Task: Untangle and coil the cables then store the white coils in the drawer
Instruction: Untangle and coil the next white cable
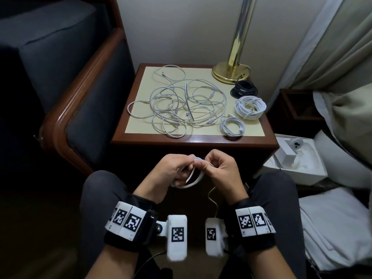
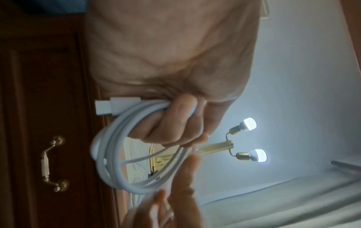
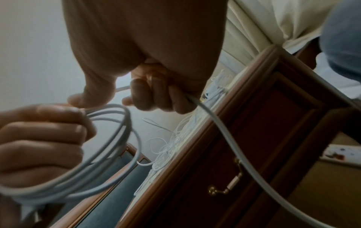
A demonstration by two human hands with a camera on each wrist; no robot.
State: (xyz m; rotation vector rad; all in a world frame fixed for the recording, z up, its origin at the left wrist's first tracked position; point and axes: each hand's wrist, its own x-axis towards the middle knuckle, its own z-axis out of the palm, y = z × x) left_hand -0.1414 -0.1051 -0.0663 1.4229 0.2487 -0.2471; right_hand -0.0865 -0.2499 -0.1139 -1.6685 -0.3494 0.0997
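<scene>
In front of the nightstand, above my lap, my left hand (image 1: 175, 170) grips a small white cable coil (image 1: 193, 180). The left wrist view shows its fingers (image 2: 175, 123) curled round the loops (image 2: 109, 154), with a white plug (image 2: 109, 106) sticking out. My right hand (image 1: 219, 168) pinches the same cable at the top of the coil; its free length (image 3: 234, 154) trails down from the curled fingers (image 3: 148, 95). A tangle of white cables (image 1: 181, 103) lies on the nightstand top (image 1: 141, 125). The drawer (image 3: 263, 138) with its brass handle (image 3: 226, 185) is shut.
Two white coils (image 1: 250, 107) (image 1: 232, 125) and a black coil (image 1: 243, 89) lie at the nightstand's right side by a brass lamp base (image 1: 231, 73). A dark armchair (image 1: 84, 117) stands left. A white box (image 1: 296, 162) and bedding sit right.
</scene>
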